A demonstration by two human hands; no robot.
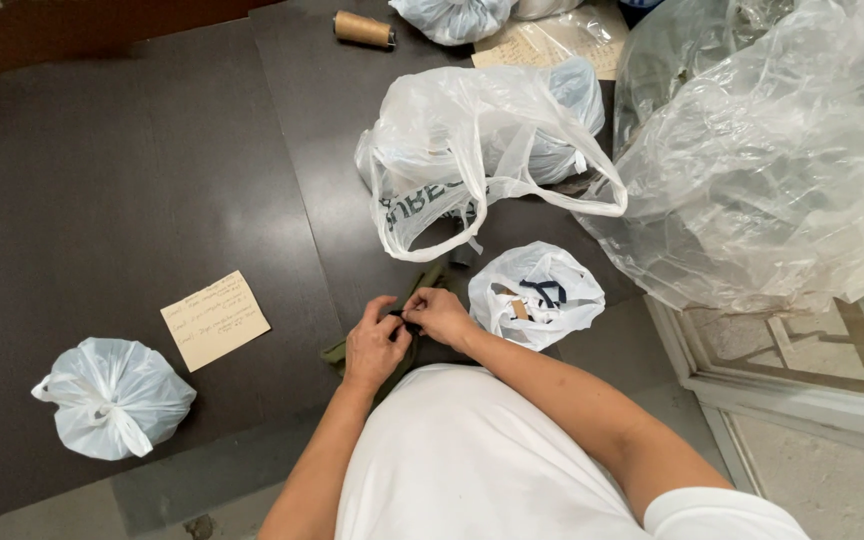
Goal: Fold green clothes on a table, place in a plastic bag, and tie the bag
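My left hand (374, 346) and my right hand (439, 314) meet at the near edge of a dark table (132, 190). Both pinch a small dark piece between their fingertips, over a strip of olive green fabric (422, 283) that lies under the hands. The small piece is mostly hidden by the fingers. Just right of my right hand lies a small open white plastic bag (535, 293) with dark and tan bits inside.
A large white handled bag (472, 150) stands beyond the hands. A big clear plastic bag (772, 160) fills the right. A knotted white bag (112, 397) and a tan paper note (214, 320) lie left. A tan thread spool (363, 29) lies far back.
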